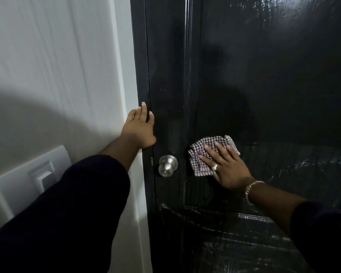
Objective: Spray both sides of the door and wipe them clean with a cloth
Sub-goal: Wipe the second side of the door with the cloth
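Note:
A glossy black door (264, 85) fills the right of the head view, with wet streaks at its top right and across its lower panels. My right hand (224, 166) presses a checked cloth (205, 152) flat against the door with straight fingers, just right of the silver door knob (168, 165). My left hand (141, 129) rests with straight fingers on the door's left edge, above the knob. No spray bottle is in view.
A white wall (57, 75) runs along the left of the door. A white light switch plate (34, 178) sits low on that wall, partly behind my left sleeve.

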